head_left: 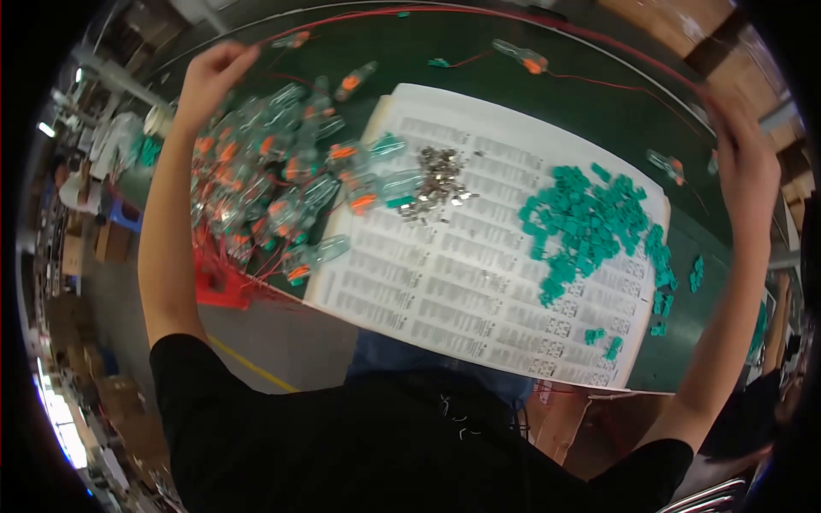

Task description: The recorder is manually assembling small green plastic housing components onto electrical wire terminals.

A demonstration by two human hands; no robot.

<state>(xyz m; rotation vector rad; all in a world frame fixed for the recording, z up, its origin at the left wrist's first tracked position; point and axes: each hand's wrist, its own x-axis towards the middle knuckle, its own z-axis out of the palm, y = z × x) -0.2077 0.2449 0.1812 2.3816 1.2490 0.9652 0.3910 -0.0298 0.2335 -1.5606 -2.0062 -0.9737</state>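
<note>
Both my arms are stretched wide over the dark green table. Thin red wires (479,12) run in a bundle along the far side from one hand to the other. My left hand (218,79), at the far left, is closed with thumb and fingers pinched on one end of the wires. My right hand (746,158), at the far right, is somewhat blurred; its fingers are closed on the other end. Below my left hand lies a heap of clear bottle-shaped plastic pieces (286,150) with orange parts. One more clear-and-orange piece (667,165) lies beside my right hand.
A large printed white sheet (410,295) covers the table's middle. It bears a pile of small silvery metal parts (440,175) and a spread of small green plastic pieces (586,218). A red bin (221,282) is at the left edge. Another person's arm (778,321) shows at right.
</note>
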